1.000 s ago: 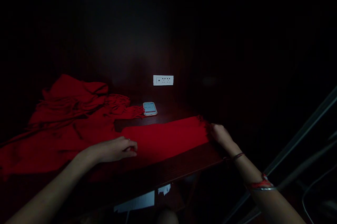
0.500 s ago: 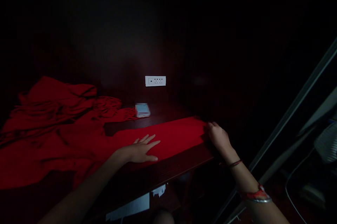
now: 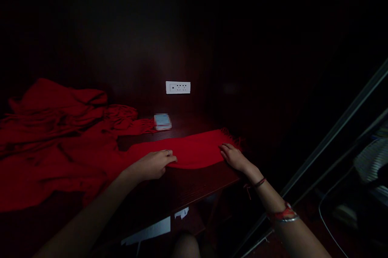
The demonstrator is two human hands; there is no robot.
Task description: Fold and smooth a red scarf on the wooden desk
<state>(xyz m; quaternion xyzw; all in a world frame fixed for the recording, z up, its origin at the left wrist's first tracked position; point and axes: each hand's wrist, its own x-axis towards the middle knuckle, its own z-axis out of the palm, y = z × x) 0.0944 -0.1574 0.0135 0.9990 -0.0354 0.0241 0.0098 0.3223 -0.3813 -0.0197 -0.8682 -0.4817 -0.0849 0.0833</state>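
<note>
Red scarf [image 3: 194, 149] looking like soft matt woven cloth, fringed; desk [image 3: 194, 187] beneath it showing dark, grained, slightly glossy wood.

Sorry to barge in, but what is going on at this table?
A person is handling a red scarf spread along the near edge of a dark table. The left hand curls at its near hem, grip unclear; the right hand lies flat by the fringed end. More red fabric is heaped to the left; a white socket plate sits on the wall behind.
</note>
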